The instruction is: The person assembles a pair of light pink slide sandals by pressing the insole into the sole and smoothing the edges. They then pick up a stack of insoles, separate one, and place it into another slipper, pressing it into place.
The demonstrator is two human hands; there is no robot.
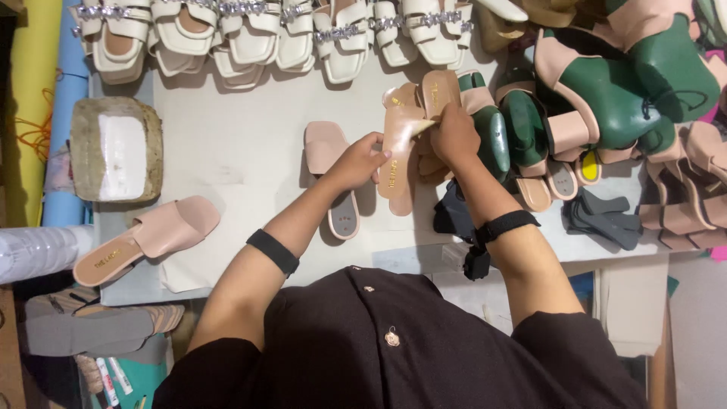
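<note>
My left hand (357, 161) rests on a pink slide sandal (332, 178) lying sole-up on the white table (242, 144), fingertips touching the edge of a tan insole (399, 155). My right hand (454, 135) grips a small cream brush or tool against that insole's upper part. A second tan insole (438, 89) lies just behind it. Both wrists wear black bands.
Cream jewelled sandals (250, 34) line the far edge. Pink uppers on green shoe lasts (606, 91) crowd the right side. A worn block with a white face (117, 149) sits at left, a finished pink sandal (148, 238) near the front-left edge. Grey soles (602, 216) lie at right.
</note>
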